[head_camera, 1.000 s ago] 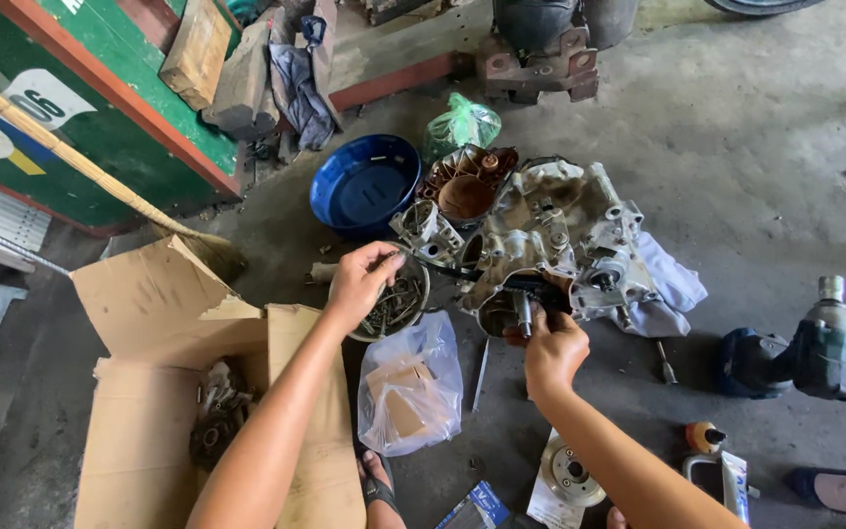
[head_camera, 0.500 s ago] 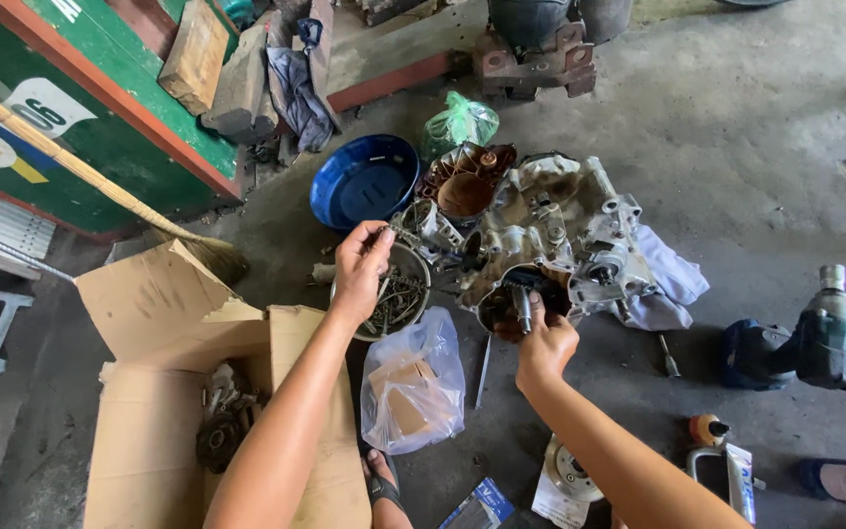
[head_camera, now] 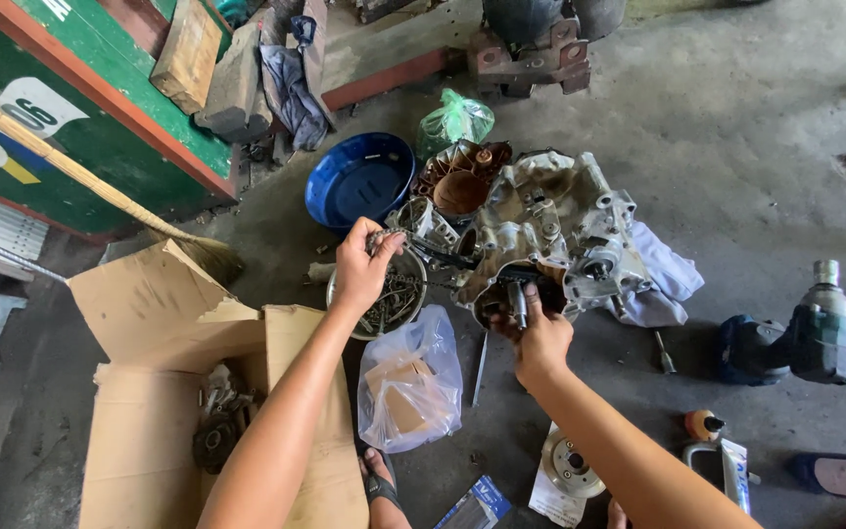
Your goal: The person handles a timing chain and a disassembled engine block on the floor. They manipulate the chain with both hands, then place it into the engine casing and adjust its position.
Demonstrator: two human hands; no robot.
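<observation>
A greasy metal engine casing (head_camera: 550,220) lies on the concrete floor. My left hand (head_camera: 362,264) is raised above a round metal bowl of bolts (head_camera: 396,296) and pinches a small bolt between its fingertips. My right hand (head_camera: 538,338) grips a short metal tool or shaft (head_camera: 518,300) set into the dark opening at the near side of the casing.
A blue basin (head_camera: 356,178) stands behind the bowl. An open cardboard box (head_camera: 164,392) with parts lies left, a clear plastic bag (head_camera: 410,382) beside it. An impact wrench (head_camera: 800,338) lies right. A white rag (head_camera: 663,274), a screwdriver (head_camera: 663,351) and a round metal part (head_camera: 570,468) are near.
My left hand has lifted from the bowl with a bolt in its fingers. My right hand stays at the casing's opening, gripping the tool.
</observation>
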